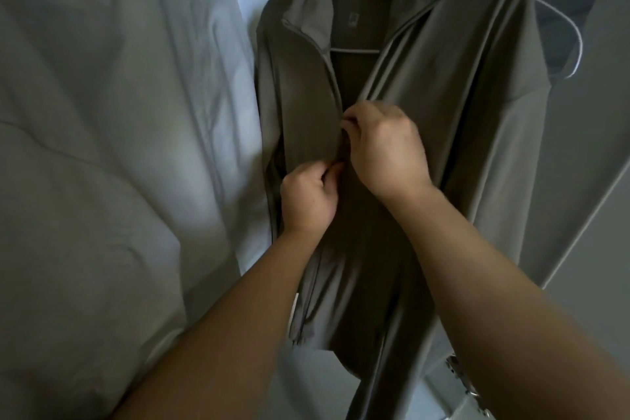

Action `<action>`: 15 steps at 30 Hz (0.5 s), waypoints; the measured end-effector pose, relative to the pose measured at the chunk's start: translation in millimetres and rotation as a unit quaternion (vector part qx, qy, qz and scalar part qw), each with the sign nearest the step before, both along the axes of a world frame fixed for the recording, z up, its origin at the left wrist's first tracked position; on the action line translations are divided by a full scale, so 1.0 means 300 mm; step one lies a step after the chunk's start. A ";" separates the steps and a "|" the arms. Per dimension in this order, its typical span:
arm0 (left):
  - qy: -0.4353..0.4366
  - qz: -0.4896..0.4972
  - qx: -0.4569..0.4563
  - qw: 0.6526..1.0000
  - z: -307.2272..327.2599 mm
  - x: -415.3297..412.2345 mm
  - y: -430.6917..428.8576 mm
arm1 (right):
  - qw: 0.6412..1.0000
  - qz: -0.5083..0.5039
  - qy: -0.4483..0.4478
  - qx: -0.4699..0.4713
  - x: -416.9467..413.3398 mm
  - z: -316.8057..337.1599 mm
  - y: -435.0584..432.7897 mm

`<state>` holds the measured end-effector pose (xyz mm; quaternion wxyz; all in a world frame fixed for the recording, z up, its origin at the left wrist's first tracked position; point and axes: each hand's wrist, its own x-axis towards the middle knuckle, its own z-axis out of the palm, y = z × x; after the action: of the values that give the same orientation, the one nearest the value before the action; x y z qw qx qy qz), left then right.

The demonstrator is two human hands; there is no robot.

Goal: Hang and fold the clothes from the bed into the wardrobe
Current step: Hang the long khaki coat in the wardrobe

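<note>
On white bed sheet [119, 112], olive-grey zip-front jacket [453, 106] over pale plastic hanger [575, 44]; left hand [308, 196] and right hand [385, 147] each pinch a front edge, probably to zip it.

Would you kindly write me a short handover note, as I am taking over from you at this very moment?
Left hand: pinches one front edge of the jacket at the zip line.
Right hand: fingers curled on the opposite edge, just above the left hand.
The jacket lies flat on the bed sheet, with the hanger already inside; its bar shows in the open neck.
Done: hanger fitted.
Left: the front is open above the hands, so probably close the zip, then hang the jacket in the wardrobe.
</note>
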<state>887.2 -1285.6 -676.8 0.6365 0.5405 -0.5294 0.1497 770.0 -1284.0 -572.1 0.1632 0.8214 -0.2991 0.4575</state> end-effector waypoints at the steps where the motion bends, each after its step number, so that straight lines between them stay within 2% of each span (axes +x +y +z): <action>1: -0.007 -0.004 0.003 1.000 -0.006 0.003 -0.001 | 1.000 -0.004 -0.015 -0.005 0.000 0.026 -0.007; 10: 0.058 0.041 0.016 0.997 0.141 -0.016 -0.061 | 0.999 0.021 0.005 -0.043 0.009 0.062 -0.002; 15: 0.037 -0.005 0.019 0.999 0.131 -0.006 -0.082 | 0.997 0.007 -0.041 -0.071 0.009 0.208 -0.040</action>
<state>885.5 -1310.2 -637.6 0.6462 0.5550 -0.5107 0.1162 772.6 -1295.8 -509.9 0.2058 0.7903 -0.2664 0.5120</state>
